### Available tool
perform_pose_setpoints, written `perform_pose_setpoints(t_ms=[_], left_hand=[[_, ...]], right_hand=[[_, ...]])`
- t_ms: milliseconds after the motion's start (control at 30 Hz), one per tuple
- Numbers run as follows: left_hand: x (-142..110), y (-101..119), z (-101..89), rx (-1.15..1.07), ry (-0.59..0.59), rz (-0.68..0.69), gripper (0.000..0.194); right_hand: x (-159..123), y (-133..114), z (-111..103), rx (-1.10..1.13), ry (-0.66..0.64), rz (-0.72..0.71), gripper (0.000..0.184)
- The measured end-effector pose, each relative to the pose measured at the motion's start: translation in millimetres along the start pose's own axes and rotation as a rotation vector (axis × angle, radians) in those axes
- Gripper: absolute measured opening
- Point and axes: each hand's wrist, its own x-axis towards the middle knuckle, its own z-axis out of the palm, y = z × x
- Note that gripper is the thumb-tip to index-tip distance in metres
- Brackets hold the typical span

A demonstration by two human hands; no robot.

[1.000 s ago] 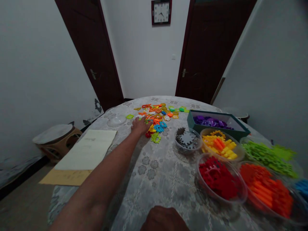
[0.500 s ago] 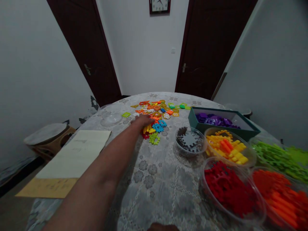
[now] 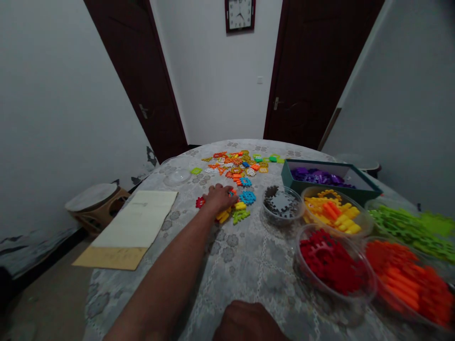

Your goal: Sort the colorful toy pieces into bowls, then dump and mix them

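Observation:
My left hand [image 3: 218, 198] reaches out over a small heap of plastic building pieces in the middle of the table, fingers spread and bent down onto them. Around it lie yellow pieces [image 3: 223, 216], a red piece [image 3: 200, 202], a blue toothed piece [image 3: 248, 197] and a lime green piece [image 3: 241, 216]. What sits under the palm is hidden. At the bottom edge my right hand [image 3: 249, 323] is closed into a fist above the cloth; whatever it holds, if anything, cannot be seen.
A mixed pile of pieces [image 3: 236, 160] spreads farther back. On the right stand clear tubs of grey [image 3: 281, 202], yellow [image 3: 329, 213], red [image 3: 332, 265], orange [image 3: 408, 282] and green pieces [image 3: 414, 229], plus a green box [image 3: 369, 189] of purple ones. A paper pad [image 3: 133, 222] lies left.
My left hand has drawn back toward me, and its fingers now show over the pieces. My right fist has risen farther into view. The camera view has shifted slightly.

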Motion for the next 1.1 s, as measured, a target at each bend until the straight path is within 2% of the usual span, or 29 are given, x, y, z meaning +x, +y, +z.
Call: perform_pose_setpoints(t_ms=[100, 167, 367, 467, 533, 633, 767, 933, 1100], left_hand=[[-28, 2, 3.8, -0.006, 0.018, 0.029, 0.068], [-46, 4, 6.2, 0.005, 0.027, 0.054, 0.066], [-97, 10, 11.4, 0.032, 0.019, 0.111, 0.070], [-106, 12, 6.4, 0.007, 0.012, 0.102, 0.072], [-98, 13, -0.9, 0.000, 0.053, 0.100, 0.070], [-69, 17, -13.1, 0.004, 0.122, 0.113, 0.065], [-15, 25, -19.0, 0.045, 0.078, 0.072, 0.058], [36, 37, -1.2, 0.047, 0.044, 0.064, 0.066], [55, 52, 21.5, 0.064, 0.063, 0.034, 0.073]], right_hand=[[6, -7, -24, -0.027, -0.055, -0.013, 0.026], [8, -10, -33, -0.053, -0.043, -0.029, 0.022], [9, -13, -38, -0.074, 0.008, -0.065, 0.009], [10, -13, -36, -0.079, -0.008, -0.064, 0.010], [11, -12, -35, -0.087, -0.034, -0.055, 0.012], [14, -10, -32, -0.091, -0.118, -0.030, 0.019], [19, -8, -26, -0.059, -0.209, 0.043, 0.026], [23, -5, -12, 0.037, -0.182, 0.114, 0.035], [19, -3, -10, 0.148, -0.105, 0.137, 0.026]])
